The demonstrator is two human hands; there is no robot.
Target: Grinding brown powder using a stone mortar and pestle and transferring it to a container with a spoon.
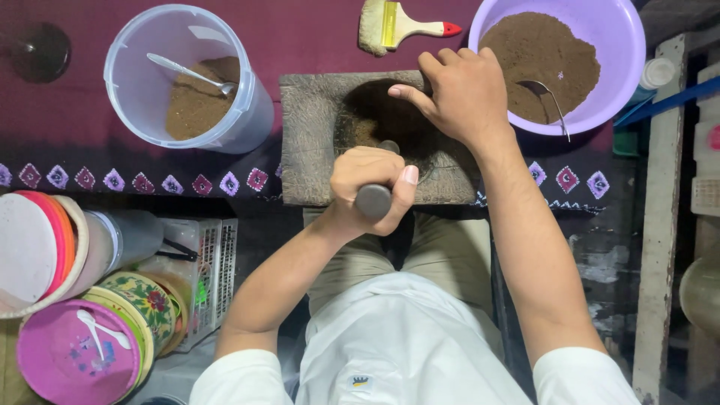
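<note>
Both hands are at work on the wooden mortar block (315, 135), which lies at the centre of the frame on a maroon cloth-covered tabletop (67, 142). Left hand (371, 187) is clamped in a full fist around the dark pestle handle (374, 199), whose shaft runs up into the dark hollow of the block. Right hand (461, 94) rests on the far right rim of the block, fingers curled over the edge and thumb stretched toward the hollow, gripping nothing else but steadying the wood. A little brown powder (365, 132) shows in the hollow beside the pestle.

Judging by this, the grinding step is under way: one hand drives, the other braces. Any further stroke calls for firm downward pressure while the bracing thumb stays clear of the pestle's path.

Right of the block, at the upper right of the frame, a lilac plastic bowl (622, 45) holds a heap of brown powder with a metal spoon (547, 97) in it. At the upper left a clear plastic tub (142, 82) holds more powder and another spoon. A paintbrush (390, 26) with a yellow ferrule lies at the top, between the two vessels. Stacked coloured plates and lids (82, 337) fill the lower left.
</note>
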